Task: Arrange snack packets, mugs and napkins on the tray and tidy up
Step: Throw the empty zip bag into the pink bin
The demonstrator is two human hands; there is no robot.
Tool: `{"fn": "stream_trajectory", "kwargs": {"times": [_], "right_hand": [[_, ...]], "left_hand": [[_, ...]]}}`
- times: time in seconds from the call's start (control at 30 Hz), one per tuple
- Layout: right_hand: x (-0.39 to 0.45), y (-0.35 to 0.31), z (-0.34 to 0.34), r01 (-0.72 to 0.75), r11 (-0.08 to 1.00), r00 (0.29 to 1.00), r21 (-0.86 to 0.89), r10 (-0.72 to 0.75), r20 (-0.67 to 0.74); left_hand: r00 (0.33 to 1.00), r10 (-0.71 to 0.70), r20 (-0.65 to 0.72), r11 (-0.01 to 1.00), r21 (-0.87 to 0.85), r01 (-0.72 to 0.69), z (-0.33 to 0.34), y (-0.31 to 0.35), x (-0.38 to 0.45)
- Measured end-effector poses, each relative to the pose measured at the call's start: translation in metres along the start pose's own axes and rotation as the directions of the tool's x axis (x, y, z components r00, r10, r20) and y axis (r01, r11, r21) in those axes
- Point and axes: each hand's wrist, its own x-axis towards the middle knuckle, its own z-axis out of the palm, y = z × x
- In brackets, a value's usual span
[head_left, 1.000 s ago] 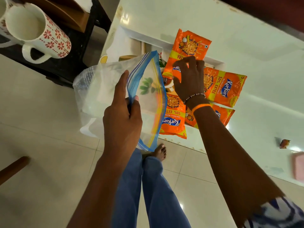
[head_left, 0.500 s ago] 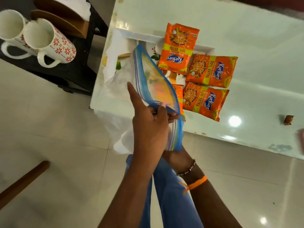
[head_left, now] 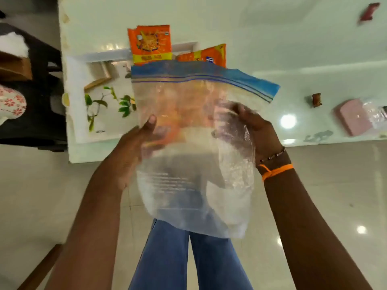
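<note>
Blue jeans (head_left: 167, 258); R wrist: bead bracelet (head_left: 273, 155), orange thread band (head_left: 276, 171).

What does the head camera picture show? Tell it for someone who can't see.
Two hands, left hand and right hand, hold up a clear zip bag over a white table. Orange snack packets lie on a tray behind it.

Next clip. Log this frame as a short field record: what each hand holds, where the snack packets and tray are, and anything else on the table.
left hand: grips the clear zip bag at its left side
right hand: grips the same bag at its right side
zip bag: held up flat before the table, blue zip strip on top, looks empty
snack packets: orange, on the tray, partly hidden behind the bag
tray: white, leaf print, on the white table
mug: floral, on dark side table
also on table: pink box
</note>
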Motion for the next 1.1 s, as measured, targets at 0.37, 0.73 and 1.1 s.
{"fn": "stream_trajectory", "kwargs": {"times": [0.37,0.73,1.1], "right_hand": [[-0.083,0.001,-0.056,0.076,0.947,0.781,-0.311,-0.25,-0.573],[-0.12,-0.029,-0.057,-0.288,0.557,0.766,-0.779,-0.355,-0.536],[-0.126,-0.025,-0.046,-0.441,0.175,0.275,-0.88,-0.907,-0.318]], "left_hand": [[0.983,0.177,-0.046,0.984,-0.027,-0.178,0.069,0.017,0.007],[0.89,0.073,0.451,0.711,0.602,-0.364,0.083,0.071,0.015],[0.853,0.509,0.112,0.563,0.707,-0.428,0.157,0.089,0.028]]}}
